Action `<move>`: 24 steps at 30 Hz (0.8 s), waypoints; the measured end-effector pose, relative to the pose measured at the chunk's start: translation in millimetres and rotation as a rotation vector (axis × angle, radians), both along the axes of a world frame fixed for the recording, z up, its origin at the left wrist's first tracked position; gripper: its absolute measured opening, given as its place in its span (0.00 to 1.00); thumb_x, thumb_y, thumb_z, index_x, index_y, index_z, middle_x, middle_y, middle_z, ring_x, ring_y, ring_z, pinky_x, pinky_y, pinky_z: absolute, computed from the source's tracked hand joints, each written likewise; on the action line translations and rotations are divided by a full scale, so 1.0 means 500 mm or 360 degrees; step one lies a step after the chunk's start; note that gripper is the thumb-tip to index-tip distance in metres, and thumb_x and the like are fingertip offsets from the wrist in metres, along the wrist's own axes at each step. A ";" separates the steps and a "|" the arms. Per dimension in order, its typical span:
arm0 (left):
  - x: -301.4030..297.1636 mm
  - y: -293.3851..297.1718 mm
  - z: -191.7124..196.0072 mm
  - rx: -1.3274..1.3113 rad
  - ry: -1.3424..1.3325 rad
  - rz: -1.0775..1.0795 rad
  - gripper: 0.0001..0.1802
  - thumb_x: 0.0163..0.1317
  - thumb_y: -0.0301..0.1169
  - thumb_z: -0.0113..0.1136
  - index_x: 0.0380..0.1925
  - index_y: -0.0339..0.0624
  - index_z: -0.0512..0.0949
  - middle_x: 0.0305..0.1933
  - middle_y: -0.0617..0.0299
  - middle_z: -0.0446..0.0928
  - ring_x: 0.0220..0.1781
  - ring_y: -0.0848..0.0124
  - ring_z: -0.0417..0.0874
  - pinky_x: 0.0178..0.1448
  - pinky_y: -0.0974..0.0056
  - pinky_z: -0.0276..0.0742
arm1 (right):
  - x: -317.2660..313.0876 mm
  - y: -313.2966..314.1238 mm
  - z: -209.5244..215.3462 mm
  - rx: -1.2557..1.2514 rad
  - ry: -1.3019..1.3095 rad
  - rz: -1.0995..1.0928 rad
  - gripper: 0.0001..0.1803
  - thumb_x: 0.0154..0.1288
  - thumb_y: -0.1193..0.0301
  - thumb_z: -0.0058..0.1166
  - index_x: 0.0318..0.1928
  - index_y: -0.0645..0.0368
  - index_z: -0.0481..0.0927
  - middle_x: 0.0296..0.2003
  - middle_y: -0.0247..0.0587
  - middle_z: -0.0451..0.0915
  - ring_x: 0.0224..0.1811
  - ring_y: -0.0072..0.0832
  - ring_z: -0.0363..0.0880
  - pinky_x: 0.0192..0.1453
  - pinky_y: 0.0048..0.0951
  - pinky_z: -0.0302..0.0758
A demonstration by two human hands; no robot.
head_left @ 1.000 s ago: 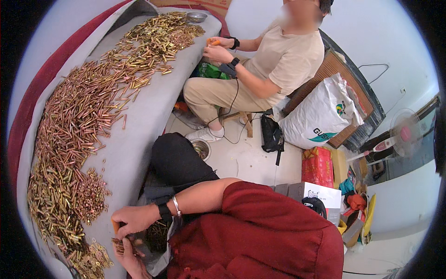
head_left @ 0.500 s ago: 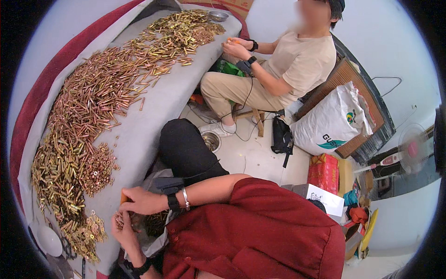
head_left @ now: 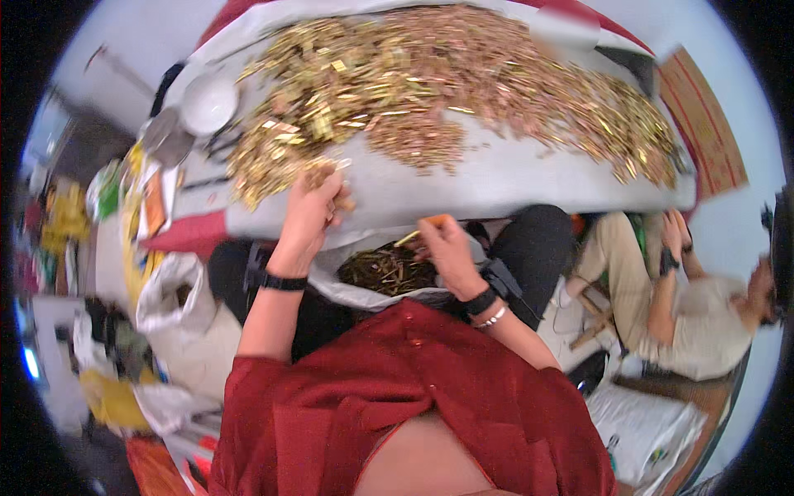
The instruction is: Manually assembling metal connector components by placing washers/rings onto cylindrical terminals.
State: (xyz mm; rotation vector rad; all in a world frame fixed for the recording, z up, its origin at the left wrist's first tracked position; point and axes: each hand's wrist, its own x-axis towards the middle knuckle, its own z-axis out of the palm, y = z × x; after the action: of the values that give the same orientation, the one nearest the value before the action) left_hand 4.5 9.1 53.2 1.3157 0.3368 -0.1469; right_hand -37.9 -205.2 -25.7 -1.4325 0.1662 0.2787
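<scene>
While the left hand (head_left: 306,207), nearer the brassy pile (head_left: 269,159) just ahead-left on the table (head_left: 500,178), has its fingers closed around small blurred pieces (head_left: 319,174), the right hand (head_left: 447,250) pinches 1 slim pin (head_left: 406,239), its long axis slanting left and bodyward above the open white bag (head_left: 343,293).

Bright light glints off the motion-blurred metal pieces (head_left: 463,78), with fisheye bending toward black corners

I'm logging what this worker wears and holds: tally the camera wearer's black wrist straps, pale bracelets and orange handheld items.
Black wrist straps: 2
Pale bracelet: 1
Orange item in the right hand: 1
Total: 4
</scene>
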 end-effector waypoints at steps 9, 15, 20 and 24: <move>0.041 0.081 -0.010 -0.0363 0.0010 0.0120 0.15 0.61 0.31 0.56 0.47 0.39 0.71 0.30 0.63 0.77 0.25 0.75 0.80 0.16 0.75 0.65 | 0.001 0.036 -0.040 -0.0217 -0.0077 0.0208 0.10 0.67 0.67 0.49 0.42 0.61 0.71 0.30 0.33 0.77 0.31 0.20 0.77 0.31 0.21 0.74; 0.066 0.056 -0.042 -0.0141 -0.0104 0.0007 0.13 0.59 0.28 0.58 0.43 0.35 0.72 0.34 0.55 0.79 0.23 0.72 0.81 0.15 0.75 0.66 | -0.002 0.054 0.032 -0.1167 -0.0885 0.0338 0.12 0.60 0.66 0.57 0.39 0.61 0.76 0.32 0.48 0.78 0.29 0.37 0.78 0.36 0.34 0.73; 0.066 0.054 -0.061 -0.0216 -0.0048 -0.0025 0.11 0.61 0.31 0.57 0.41 0.39 0.71 0.34 0.56 0.80 0.25 0.72 0.81 0.15 0.75 0.66 | 0.140 0.087 0.091 -0.1107 -0.0974 0.0118 0.09 0.57 0.71 0.57 0.39 0.59 0.77 0.32 0.46 0.78 0.35 0.41 0.76 0.37 0.35 0.72; 0.060 0.065 -0.050 -0.0519 0.0127 0.0085 0.10 0.62 0.33 0.56 0.40 0.41 0.72 0.33 0.60 0.79 0.25 0.73 0.81 0.17 0.75 0.67 | 0.267 0.153 0.091 -0.1360 -0.1601 0.0122 0.09 0.55 0.74 0.55 0.38 0.58 0.76 0.32 0.43 0.76 0.38 0.39 0.74 0.40 0.36 0.72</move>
State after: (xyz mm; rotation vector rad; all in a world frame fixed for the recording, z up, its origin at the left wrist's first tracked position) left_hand 34.6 41.5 28.0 0.9794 0.3973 -0.2010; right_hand 95.7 -128.7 19.9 -2.2520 -0.6701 -0.5382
